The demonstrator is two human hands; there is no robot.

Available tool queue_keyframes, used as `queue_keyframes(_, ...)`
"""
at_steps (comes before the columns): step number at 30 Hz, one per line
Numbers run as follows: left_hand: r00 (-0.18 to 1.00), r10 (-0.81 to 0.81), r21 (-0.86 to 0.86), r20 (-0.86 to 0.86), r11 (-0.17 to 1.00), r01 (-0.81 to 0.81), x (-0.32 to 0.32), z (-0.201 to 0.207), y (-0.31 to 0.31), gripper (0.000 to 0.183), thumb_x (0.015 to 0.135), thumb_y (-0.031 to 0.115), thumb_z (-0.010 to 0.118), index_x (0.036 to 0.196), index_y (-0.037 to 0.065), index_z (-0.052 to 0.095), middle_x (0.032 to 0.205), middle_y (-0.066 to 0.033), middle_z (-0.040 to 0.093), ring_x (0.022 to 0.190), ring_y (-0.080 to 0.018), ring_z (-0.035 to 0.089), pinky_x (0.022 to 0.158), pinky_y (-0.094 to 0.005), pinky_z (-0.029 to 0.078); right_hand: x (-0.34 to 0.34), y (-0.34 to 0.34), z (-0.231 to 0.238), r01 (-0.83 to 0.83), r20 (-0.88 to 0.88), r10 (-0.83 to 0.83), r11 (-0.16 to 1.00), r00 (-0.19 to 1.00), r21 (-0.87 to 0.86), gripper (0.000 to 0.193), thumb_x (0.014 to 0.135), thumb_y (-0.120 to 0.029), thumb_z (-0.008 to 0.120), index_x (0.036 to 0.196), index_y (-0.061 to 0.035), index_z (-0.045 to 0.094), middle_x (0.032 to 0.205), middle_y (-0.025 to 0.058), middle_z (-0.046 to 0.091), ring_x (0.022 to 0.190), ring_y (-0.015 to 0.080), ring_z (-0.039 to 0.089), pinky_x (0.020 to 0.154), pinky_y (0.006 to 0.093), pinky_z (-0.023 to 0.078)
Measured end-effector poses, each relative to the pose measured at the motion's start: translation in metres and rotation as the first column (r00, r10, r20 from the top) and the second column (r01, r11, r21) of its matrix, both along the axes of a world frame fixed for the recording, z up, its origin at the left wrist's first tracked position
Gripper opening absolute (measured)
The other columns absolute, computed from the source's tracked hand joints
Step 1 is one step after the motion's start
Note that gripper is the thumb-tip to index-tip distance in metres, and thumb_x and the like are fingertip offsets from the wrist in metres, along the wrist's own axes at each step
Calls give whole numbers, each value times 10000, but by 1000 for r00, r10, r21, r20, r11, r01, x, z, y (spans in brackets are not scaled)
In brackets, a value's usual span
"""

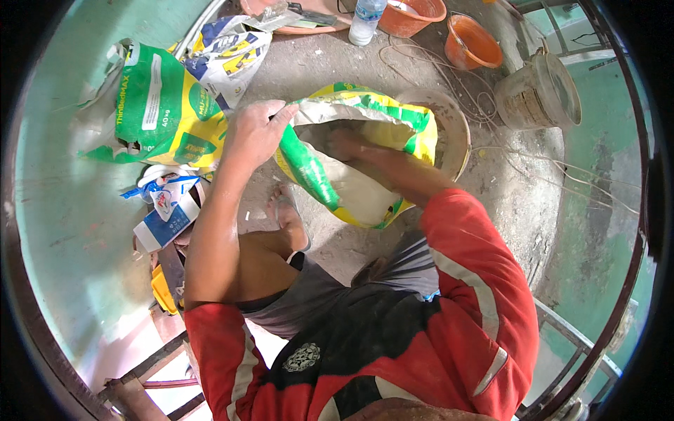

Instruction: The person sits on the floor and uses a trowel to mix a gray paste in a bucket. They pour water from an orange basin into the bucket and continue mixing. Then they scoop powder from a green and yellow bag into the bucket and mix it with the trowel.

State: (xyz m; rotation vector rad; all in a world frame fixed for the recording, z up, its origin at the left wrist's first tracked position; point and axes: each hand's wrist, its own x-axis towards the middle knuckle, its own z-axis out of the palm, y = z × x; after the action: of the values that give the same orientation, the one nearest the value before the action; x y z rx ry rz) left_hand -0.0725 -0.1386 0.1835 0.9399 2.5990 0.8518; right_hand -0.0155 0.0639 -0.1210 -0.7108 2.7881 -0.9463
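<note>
An opened green, yellow and white cement-type bag stands on the floor in front of me, its mouth wide and its paper edge folded over. My left hand is closed on the left side of the bag's rim. My right arm reaches over the near right edge, and my right hand is down inside the bag. Shadow hides its fingers and whatever they touch. Grey powder seems to lie in the dark interior. Just behind the bag's right side, a pale round tub is partly covered by it.
Another green and yellow bag and a white-blue sack lean at the left wall. Orange buckets, a water bottle and a dirty white pail stand farther off. A cable loops across the floor. A blue-white box lies left.
</note>
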Motion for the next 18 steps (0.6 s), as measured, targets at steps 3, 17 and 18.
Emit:
queue_keyframes(3, 999, 2, -1, -48, 1000, -2, 2, -4, 0, 391, 919, 384, 593, 866, 4, 670, 768, -217, 640, 735, -388, 629, 668, -410, 479, 6, -5, 6, -14, -14, 14, 1000, 1000, -4, 342, 937, -304, 496, 1139, -65, 634, 1063, 174, 660, 984, 315, 610, 887, 435, 463)
queue_keyframes(17, 995, 48, 119, -88, 992, -37, 2, -3, -5, 399, 920, 400, 572, 859, 18, 671, 732, -213, 629, 709, -410, 604, 650, -446, 463, 66, 10, 143, 294, 483, -215, 951, 849, -94, 411, 883, -366, 549, 1063, -10, 649, 1070, 224, 642, 1016, 353, 605, 867, 442, 471)
queue_keyframes(18, 995, 34, 107, -97, 994, -24, 0, -4, -5, 401, 919, 402, 573, 859, 17, 669, 735, -217, 628, 713, -413, 603, 651, -447, 463, 69, 10, 159, 333, 506, -253, 940, 825, -73, 398, 881, -357, 545, 1047, -12, 656, 1057, 228, 648, 1004, 376, 607, 869, 453, 472)
